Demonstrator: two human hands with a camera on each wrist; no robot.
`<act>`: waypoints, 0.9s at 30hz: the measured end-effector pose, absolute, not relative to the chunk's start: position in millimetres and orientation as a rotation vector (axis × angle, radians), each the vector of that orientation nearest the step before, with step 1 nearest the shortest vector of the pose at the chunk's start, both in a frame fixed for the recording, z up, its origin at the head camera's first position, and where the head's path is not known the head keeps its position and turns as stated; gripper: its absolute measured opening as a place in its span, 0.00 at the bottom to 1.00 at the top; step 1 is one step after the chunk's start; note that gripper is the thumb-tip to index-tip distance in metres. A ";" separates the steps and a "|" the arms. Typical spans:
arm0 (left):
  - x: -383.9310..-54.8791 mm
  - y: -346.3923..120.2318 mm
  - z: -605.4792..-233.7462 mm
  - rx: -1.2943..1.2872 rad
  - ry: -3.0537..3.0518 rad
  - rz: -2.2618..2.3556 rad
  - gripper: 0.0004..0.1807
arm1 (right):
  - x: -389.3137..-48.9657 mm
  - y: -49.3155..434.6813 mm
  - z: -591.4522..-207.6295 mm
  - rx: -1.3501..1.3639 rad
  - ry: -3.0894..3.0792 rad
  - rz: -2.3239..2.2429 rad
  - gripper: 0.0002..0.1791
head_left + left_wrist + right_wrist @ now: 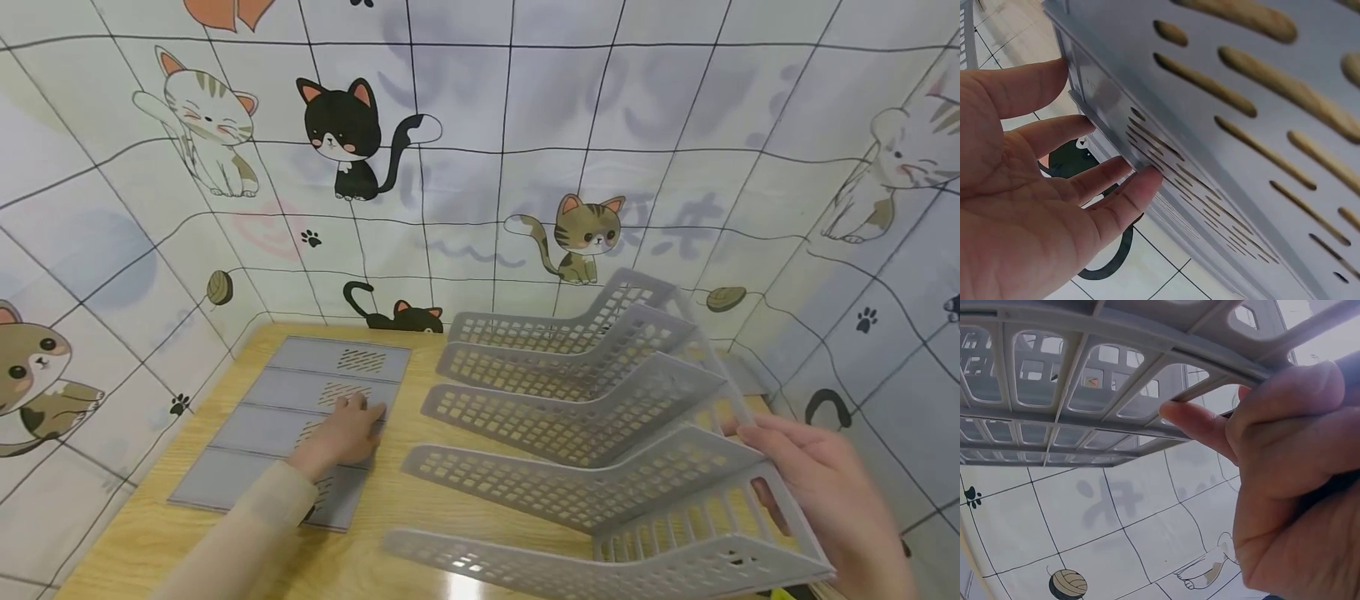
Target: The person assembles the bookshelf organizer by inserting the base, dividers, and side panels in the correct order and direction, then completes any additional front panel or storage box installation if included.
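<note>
A light grey plastic file rack [592, 407] with several perforated, stepped dividers stands tilted over the right half of the table. My right hand [813, 471] grips its slatted side, thumb on the outer bar. Fingers wrap through the openings of the rack [1104, 381] in the right wrist view. To the left lies a flat grey panel [262, 400], marked off in strips with slanted slots at one side. My left hand [345, 432] rests over its slotted part near the right edge. In the left wrist view, the outstretched fingers [1141, 190] touch the panel [1210, 94].
A wood-grain table [420, 492] carries the panel. Cat-patterned tiled sheeting [465, 192] encloses the back and both sides. Behind the rack, a pale flat piece [742, 375] shows near the back right corner. Something yellow [782, 593] peeks out at the bottom right.
</note>
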State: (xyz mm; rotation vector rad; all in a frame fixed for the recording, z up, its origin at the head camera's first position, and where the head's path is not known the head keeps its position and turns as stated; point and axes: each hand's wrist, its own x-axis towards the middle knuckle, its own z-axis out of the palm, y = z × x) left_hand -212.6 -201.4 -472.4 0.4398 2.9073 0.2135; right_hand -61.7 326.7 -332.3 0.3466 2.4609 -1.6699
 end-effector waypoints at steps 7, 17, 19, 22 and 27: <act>-209.8 -201.8 -472.6 0.405 2.905 0.230 0.30 | -66.4 320.8 -331.8 0.354 2.451 -1.640 0.24; -207.5 -202.7 -474.6 0.414 2.920 0.253 0.29 | -104.8 324.0 -340.6 0.234 2.664 -1.481 0.37; -206.9 -202.7 -474.8 0.416 2.923 0.256 0.29 | -112.2 324.4 -342.1 0.201 2.685 -1.490 0.37; -206.5 -202.2 -474.7 0.420 2.930 0.253 0.29 | -120.4 324.3 -341.5 0.183 2.645 -1.574 0.34; -207.0 -202.3 -473.5 0.453 2.937 0.246 0.29 | -119.5 325.5 -335.8 0.150 2.591 -1.700 0.24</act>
